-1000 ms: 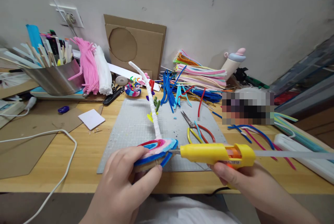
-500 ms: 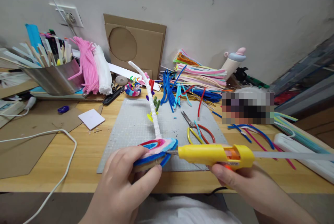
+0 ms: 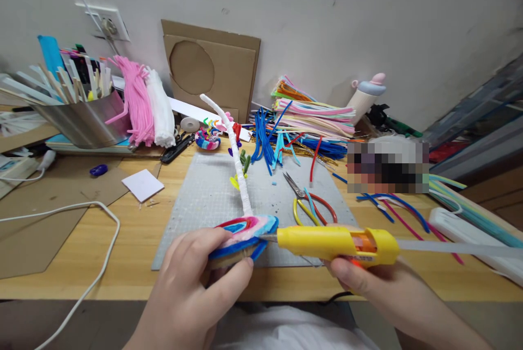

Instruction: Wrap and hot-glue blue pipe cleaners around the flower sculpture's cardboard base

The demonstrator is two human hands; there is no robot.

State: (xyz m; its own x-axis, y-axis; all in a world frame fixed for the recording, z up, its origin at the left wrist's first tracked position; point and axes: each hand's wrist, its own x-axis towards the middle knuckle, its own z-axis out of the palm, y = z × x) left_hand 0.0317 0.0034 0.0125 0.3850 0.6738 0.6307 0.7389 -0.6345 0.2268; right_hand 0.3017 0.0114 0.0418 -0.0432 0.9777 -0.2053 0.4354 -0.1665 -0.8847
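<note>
At the counter (image 3: 137, 252), the left hand (image 3: 198, 279) closes around the striped base (image 3: 250, 232), likely steadying it for the glue gun (image 3: 316, 241) gripped in the right hand (image 3: 365, 276).

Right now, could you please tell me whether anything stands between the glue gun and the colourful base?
Nothing visible does: the right hand holds the glue gun with its nozzle at the edge of the colourful base, and the left hand grips it farther left.

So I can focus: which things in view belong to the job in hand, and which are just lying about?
In use:
left hand, holding the multicoloured base
right hand, holding the yellow glue gun
white stem, rising from the base

Seemingly lying about:
scissors
white square card
cardboard with a round cutout
bottle
</note>
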